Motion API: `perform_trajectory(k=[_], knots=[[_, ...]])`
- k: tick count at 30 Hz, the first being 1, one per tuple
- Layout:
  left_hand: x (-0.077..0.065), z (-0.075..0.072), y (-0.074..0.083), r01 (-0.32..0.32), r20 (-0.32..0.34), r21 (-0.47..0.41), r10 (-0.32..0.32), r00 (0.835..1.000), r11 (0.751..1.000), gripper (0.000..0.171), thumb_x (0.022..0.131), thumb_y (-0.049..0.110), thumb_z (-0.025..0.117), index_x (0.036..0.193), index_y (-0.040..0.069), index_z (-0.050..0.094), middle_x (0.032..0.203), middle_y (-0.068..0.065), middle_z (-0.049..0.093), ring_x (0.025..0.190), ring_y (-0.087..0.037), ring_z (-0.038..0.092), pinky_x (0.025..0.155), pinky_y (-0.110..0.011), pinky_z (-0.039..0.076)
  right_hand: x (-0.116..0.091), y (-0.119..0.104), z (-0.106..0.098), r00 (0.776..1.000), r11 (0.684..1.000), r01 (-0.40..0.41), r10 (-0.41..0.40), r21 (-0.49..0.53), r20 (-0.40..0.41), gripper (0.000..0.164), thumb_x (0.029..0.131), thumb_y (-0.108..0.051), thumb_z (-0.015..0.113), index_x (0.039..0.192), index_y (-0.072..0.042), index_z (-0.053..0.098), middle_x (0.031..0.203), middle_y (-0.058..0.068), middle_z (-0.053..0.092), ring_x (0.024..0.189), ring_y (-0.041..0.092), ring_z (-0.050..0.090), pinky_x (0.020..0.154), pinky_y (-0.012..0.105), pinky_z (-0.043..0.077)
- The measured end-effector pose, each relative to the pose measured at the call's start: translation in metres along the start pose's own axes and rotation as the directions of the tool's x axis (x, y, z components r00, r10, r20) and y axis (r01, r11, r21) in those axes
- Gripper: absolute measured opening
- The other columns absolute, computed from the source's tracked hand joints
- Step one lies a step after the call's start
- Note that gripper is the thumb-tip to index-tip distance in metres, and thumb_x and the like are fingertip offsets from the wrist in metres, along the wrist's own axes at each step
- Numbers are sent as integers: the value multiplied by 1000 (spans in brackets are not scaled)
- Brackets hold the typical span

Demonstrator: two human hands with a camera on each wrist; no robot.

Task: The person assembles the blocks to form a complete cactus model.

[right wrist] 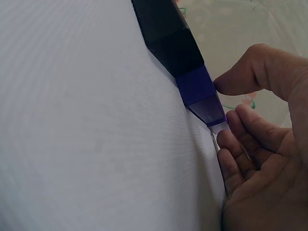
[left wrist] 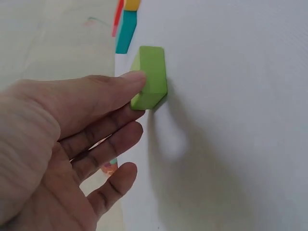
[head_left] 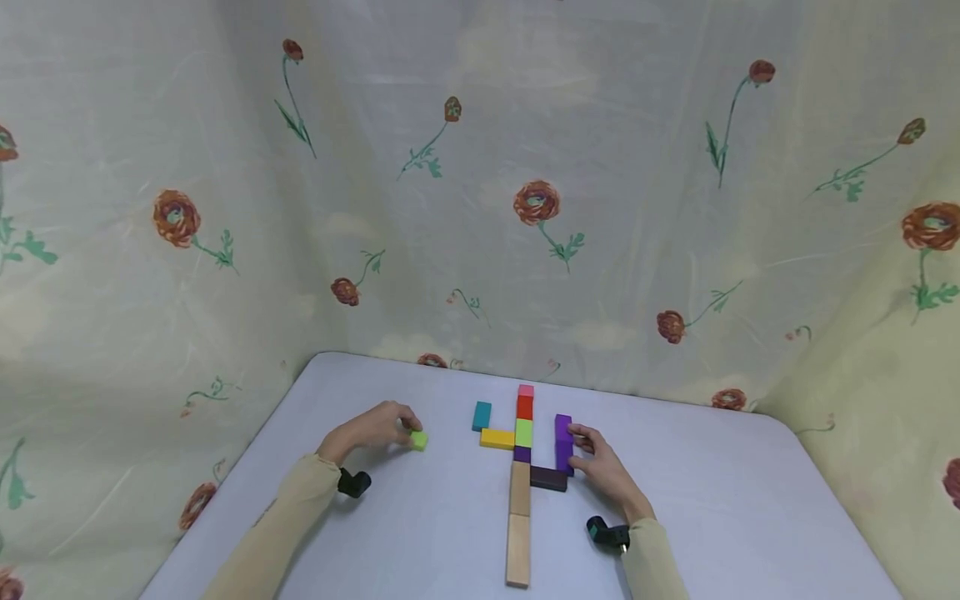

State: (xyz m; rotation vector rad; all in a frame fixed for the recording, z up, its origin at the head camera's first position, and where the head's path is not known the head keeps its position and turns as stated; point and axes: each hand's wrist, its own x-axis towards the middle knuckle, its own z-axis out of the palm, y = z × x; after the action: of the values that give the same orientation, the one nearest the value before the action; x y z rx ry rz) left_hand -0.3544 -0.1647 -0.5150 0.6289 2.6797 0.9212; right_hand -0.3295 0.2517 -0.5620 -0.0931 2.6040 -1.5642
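My left hand [head_left: 382, 423] pinches a light green block [left wrist: 154, 72] between thumb and fingers, left of the row of blocks on the table. My right hand [head_left: 606, 468] lies along the right side of two purple blocks, the far one [head_left: 563, 427] and the near one [head_left: 564, 456], which sit end to end. Its thumb touches or nearly touches the near purple block [right wrist: 199, 91]; the fingertips are by the far one. A dark brown block [head_left: 549, 478] abuts the near purple block's lower end.
A column of blocks runs toward me: pink [head_left: 526, 390], red [head_left: 524, 407], lime green [head_left: 523, 432], dark purple [head_left: 522, 454], then two plain wooden ones [head_left: 519, 550]. To its left are a yellow block [head_left: 497, 438] and a teal block [head_left: 482, 416]. A flowered cloth [head_left: 480, 250] hangs behind the white table [head_left: 390, 533].
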Motion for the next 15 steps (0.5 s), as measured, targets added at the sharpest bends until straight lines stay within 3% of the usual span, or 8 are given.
perform_trajectory(k=[5, 10, 15], knots=[[10, 3, 1, 45, -39, -36, -46, 998, 998, 24, 83, 8, 74, 106, 8, 71, 106, -2, 70, 104, -20, 61, 90, -39, 50, 0, 0, 0, 1000, 1000, 12, -12, 8, 8, 60, 88, -3, 61, 143, -4, 36, 147, 21, 38, 136, 38, 36, 113, 56, 28], [22, 8, 4, 43, -100, -60, -49, 994, 997, 23, 82, 7, 75, 104, 6, 73, 103, -3, 69, 100, -19, 61, 88, -38, 51, -1, -1, -1, 1000, 1000, 14, -14, 9, 7, 60, 88, -3, 61, 143, -4, 36, 147, 21, 38, 135, 39, 36, 112, 56, 28], [38, 14, 7, 55, -163, -26, -58, 985, 998, 22, 81, 5, 75, 103, 4, 74, 96, -2, 67, 93, -16, 61, 85, -34, 52, -1, -3, -1, 1000, 1000, 8, -8, -2, 5, 60, 89, -4, 61, 143, -4, 36, 147, 21, 39, 135, 39, 36, 112, 56, 29]])
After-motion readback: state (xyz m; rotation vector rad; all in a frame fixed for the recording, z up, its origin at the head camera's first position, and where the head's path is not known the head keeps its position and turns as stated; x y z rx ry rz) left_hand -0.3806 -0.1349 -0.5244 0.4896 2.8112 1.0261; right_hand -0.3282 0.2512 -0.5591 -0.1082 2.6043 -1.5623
